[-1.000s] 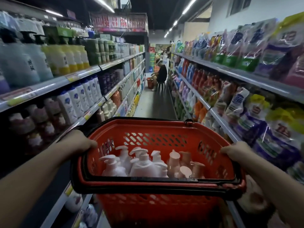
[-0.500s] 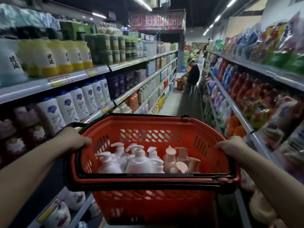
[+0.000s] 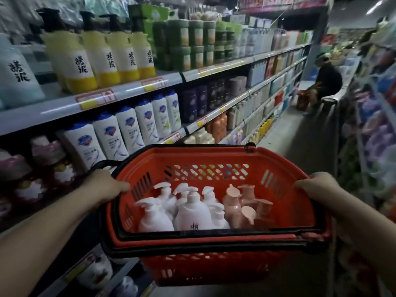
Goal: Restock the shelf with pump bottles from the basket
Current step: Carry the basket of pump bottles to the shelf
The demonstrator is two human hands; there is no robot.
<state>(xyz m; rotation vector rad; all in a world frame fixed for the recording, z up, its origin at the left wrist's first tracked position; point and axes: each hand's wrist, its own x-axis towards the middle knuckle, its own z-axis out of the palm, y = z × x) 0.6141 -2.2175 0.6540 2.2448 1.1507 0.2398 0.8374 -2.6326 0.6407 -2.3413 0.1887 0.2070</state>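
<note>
A: What sort of place is this?

B: A dim shop aisle, grey floor running away to the far right. Along the left stands a long shelf in tiers, with price tags on the edges.

A: And the basket?

B: A red basket with black handles folded along the rim, held up in the near middle. The left hand curls over its left rim, thumb inside; the right hand grips the right rim the same way.

A: What is in it?

B: Pump bottles — white ones on the left, standing close together, and peach-pink ones just beside them on the right. All upright or nearly so.

A: Anything around?

B: On the shelf's upper tier, 4 yellow bottles with black pumps, green tubs farther along. Below them, white bottles with blue caps. Far down the aisle a person in dark clothes sits by a small red basket. The right-hand shelving is blurred — bagged goods, nothing clearer.
</note>
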